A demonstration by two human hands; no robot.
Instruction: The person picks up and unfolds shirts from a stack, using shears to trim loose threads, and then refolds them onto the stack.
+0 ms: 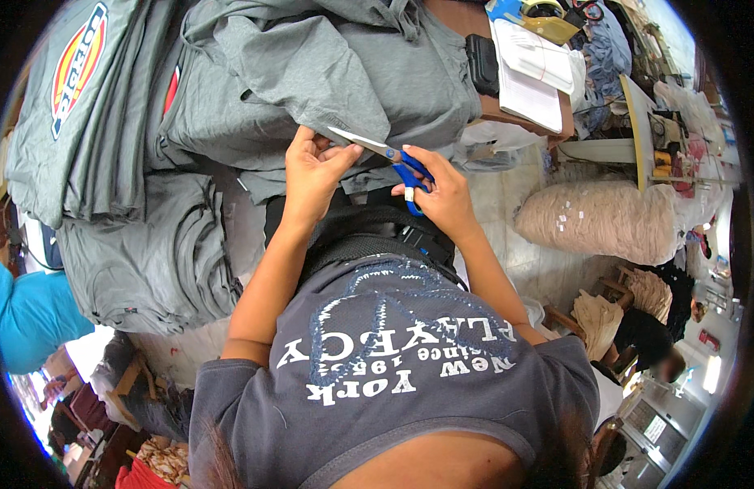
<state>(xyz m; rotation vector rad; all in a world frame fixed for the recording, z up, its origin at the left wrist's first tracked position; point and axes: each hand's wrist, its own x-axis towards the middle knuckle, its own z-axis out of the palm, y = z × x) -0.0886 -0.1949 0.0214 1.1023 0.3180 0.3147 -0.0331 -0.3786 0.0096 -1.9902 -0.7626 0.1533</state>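
Note:
A grey knit garment [312, 61] is spread over the work surface in front of me, its near part bunched up. My left hand [312, 175] pinches the garment's near edge between thumb and fingers. In my right hand [444, 191] are scissors [391, 152] with blue handles, fingers through the loops. Their blades point left and lie along the cloth edge, close to my left fingertips. Whether the blades are parted is hard to make out. Any thread at the fingertips is too small to see.
Folded grey shirts with a colourful print [92, 138] are stacked at the left, with a lower grey pile [153, 261] nearer me. A black case [482, 65] and papers [527, 98] lie on the brown table at the right. Beyond stands a beige wrapped bundle [597, 222]. Other people sit farther off.

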